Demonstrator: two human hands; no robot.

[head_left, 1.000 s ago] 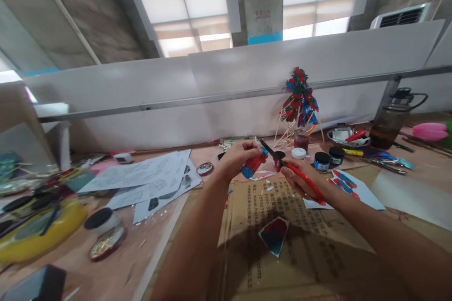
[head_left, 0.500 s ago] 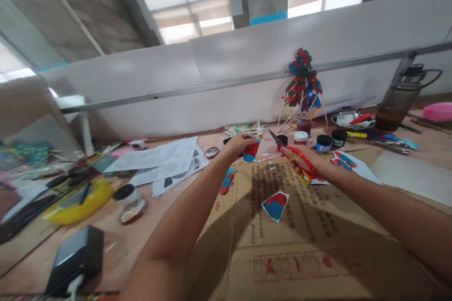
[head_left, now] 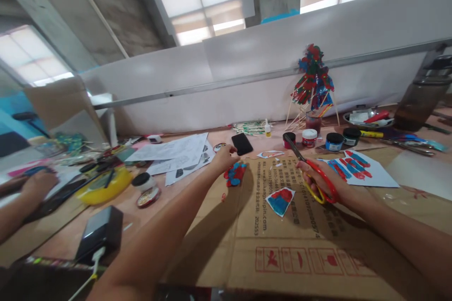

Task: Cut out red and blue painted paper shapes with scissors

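Observation:
My left hand (head_left: 223, 156) reaches out over the left edge of the flattened cardboard (head_left: 282, 244), its fingers curled just above a small pile of red and blue painted cut-outs (head_left: 234, 173); what it holds, if anything, is hidden. My right hand (head_left: 319, 178) grips red-handled scissors (head_left: 310, 169), blades pointing away toward the paint jars. A red and blue painted paper piece (head_left: 280, 199) lies on the cardboard between my hands. A white sheet with red and blue painted shapes (head_left: 356, 169) lies right of the scissors.
Small paint jars (head_left: 334, 141) stand behind the cardboard, with a black phone (head_left: 242, 143), printed sheets (head_left: 180, 153) and a stick-mounted painted figure (head_left: 313, 82) by the white partition. A dark bottle (head_left: 420, 99) is far right. Another person's hand (head_left: 37, 183) works at left near a yellow tray (head_left: 106, 188). A black box (head_left: 100, 233) sits near me.
My left hand has moved left and down from in front of the scissors to the pile of cut-outs at the cardboard's edge. The scissors have dropped lower. The view has turned left.

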